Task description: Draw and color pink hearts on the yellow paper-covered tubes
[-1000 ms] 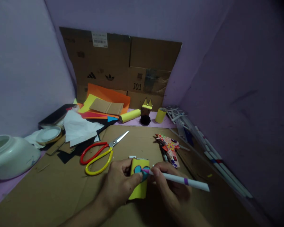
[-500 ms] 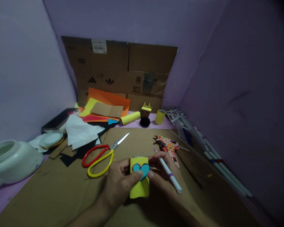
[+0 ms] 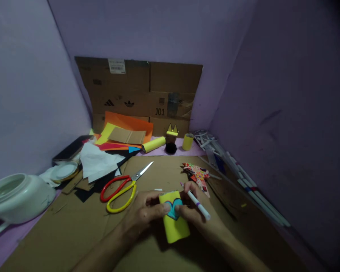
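Yellow roll (image 3: 177, 228) had swung its lower end rightward since half a second before. Marker (image 3: 198, 204), its tip on the edge of the blue heart (image 3: 172, 214) a second earlier, was clear of it. Heart, dark-outlined, sat on the roll's upper front. Left hand (image 3: 147, 209) grasped the roll's left side, thumb over the left lobe, other fingers mostly hidden behind. Right hand (image 3: 200, 220) grasped the right side, thumb on the right lobe; the heart's middle and point showed between the thumb tips. Same hand kept the marker, slanted across it, tip forward and left. Roll's lower part jutted free below both thumbs, over the cardboard sheet (image 3: 124, 249). Scissors (image 3: 135, 177) lay near the left hand, floral-patterned piece (image 3: 197, 172) just beyond the right.
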`<action>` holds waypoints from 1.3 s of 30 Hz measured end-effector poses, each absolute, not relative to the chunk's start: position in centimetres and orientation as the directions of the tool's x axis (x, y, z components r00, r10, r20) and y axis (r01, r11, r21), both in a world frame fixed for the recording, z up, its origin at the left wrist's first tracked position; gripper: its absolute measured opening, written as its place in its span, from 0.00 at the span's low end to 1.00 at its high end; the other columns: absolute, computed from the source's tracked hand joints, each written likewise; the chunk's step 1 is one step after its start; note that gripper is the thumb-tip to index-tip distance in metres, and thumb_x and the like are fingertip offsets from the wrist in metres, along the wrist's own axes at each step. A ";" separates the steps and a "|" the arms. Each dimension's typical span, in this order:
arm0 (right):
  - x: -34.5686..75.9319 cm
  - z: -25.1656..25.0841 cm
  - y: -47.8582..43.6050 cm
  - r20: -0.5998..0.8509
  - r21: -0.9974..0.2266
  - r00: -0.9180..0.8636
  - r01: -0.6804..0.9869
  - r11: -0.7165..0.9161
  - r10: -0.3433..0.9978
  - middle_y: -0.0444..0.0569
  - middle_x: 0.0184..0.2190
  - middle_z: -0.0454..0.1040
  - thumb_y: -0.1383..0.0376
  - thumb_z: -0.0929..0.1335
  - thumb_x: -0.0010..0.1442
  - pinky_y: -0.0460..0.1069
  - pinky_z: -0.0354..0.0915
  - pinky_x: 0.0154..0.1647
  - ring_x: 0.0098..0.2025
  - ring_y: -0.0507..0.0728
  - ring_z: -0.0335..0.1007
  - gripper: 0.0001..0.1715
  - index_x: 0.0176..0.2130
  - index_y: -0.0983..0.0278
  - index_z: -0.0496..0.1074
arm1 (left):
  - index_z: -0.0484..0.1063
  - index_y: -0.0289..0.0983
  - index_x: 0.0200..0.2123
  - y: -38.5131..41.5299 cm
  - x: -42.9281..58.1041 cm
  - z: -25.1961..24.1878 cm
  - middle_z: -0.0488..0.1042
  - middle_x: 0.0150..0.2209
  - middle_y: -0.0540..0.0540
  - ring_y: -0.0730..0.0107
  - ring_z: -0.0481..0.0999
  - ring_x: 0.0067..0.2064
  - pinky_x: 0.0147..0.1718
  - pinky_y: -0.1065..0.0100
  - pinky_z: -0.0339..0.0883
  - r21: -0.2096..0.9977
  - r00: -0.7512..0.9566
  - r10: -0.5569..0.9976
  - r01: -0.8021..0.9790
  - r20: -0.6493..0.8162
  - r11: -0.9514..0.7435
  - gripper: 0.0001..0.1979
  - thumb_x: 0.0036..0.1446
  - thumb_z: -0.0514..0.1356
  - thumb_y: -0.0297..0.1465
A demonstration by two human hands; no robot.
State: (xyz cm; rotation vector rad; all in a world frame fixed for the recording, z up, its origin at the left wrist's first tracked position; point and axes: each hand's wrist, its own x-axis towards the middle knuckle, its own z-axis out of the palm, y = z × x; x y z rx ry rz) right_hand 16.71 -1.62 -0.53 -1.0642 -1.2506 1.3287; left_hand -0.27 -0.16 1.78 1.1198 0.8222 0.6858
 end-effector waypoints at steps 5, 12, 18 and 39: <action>16.3 -0.6 -2.1 -0.004 -0.995 -0.245 -0.097 -0.029 0.969 0.36 0.23 0.58 0.71 0.67 0.41 0.43 0.53 0.23 0.24 0.49 0.54 0.19 0.30 0.59 0.54 | 0.72 0.31 0.27 0.7 -0.4 1.6 0.72 0.25 0.47 0.69 0.69 0.28 0.27 0.70 0.61 0.953 0.444 0.844 0.125 -0.302 0.275 0.14 0.34 0.65 0.34; 16.2 -0.5 -2.3 -0.024 -0.983 -0.325 -0.163 -0.081 0.945 0.37 0.25 0.62 0.66 0.71 0.45 0.44 0.57 0.25 0.26 0.50 0.59 0.20 0.31 0.59 0.55 | 0.70 0.32 0.23 0.7 -0.5 2.0 0.67 0.19 0.52 0.77 0.63 0.21 0.21 0.74 0.55 0.946 0.417 0.852 0.202 -0.316 0.251 0.09 0.34 0.64 0.30; 17.8 0.9 -2.1 0.113 -0.994 -0.092 -0.008 0.113 0.989 0.43 0.27 0.72 0.58 0.72 0.53 0.46 0.64 0.29 0.29 0.53 0.69 0.14 0.33 0.61 0.64 | 0.69 0.33 0.24 0.7 -0.7 2.0 0.68 0.20 0.52 0.75 0.65 0.22 0.20 0.74 0.57 0.940 0.410 0.850 0.227 -0.331 0.257 0.10 0.36 0.64 0.31; 16.7 1.1 -4.5 0.464 -0.673 -0.380 0.436 0.597 0.800 0.40 0.18 0.69 0.70 0.66 0.54 0.42 0.58 0.17 0.17 0.49 0.64 0.06 0.27 0.61 0.67 | 0.66 0.36 0.19 1.6 -0.4 0.7 0.64 0.15 0.56 0.76 0.64 0.17 0.14 0.75 0.58 0.912 0.404 0.822 0.266 -0.401 0.314 0.08 0.34 0.64 0.29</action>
